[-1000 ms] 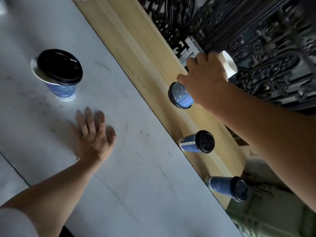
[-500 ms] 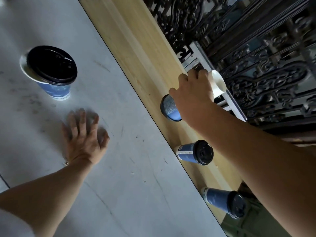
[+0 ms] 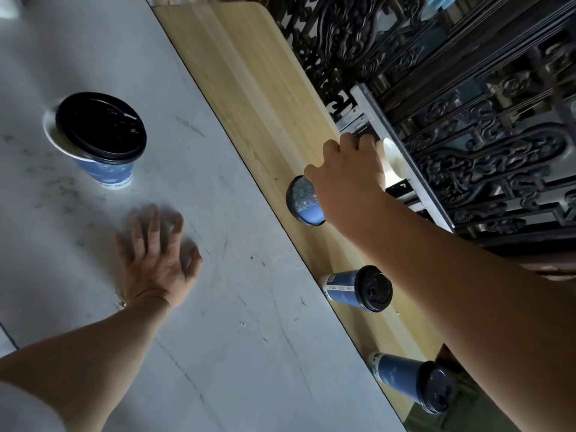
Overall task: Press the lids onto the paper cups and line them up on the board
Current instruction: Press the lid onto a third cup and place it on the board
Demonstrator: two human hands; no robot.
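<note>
My right hand [image 3: 349, 185] is closed around a blue paper cup [image 3: 304, 202] over the long wooden board [image 3: 258, 73]. The cup's white open end [image 3: 394, 157] points toward the railing, and I see no lid on it. Two blue cups with black lids stand on the board nearer to me, one [image 3: 358, 288] in the middle and one [image 3: 411, 381] at the near end. On the grey table [image 3: 249, 338] at the left stands another blue cup [image 3: 107, 173], with a black lid [image 3: 99, 126] sitting off-centre on its rim. My left hand [image 3: 156, 257] lies flat on the table, fingers spread.
A dark carved metal railing [image 3: 467, 88] and a pale metal bar [image 3: 402, 151] run close behind the board's far edge, right by my right hand. The board's far half [image 3: 237, 51] is bare wood.
My right hand and its cup have stayed over the same stretch of board. My left hand stays flat on the table. Most of the shift is my head moving.
</note>
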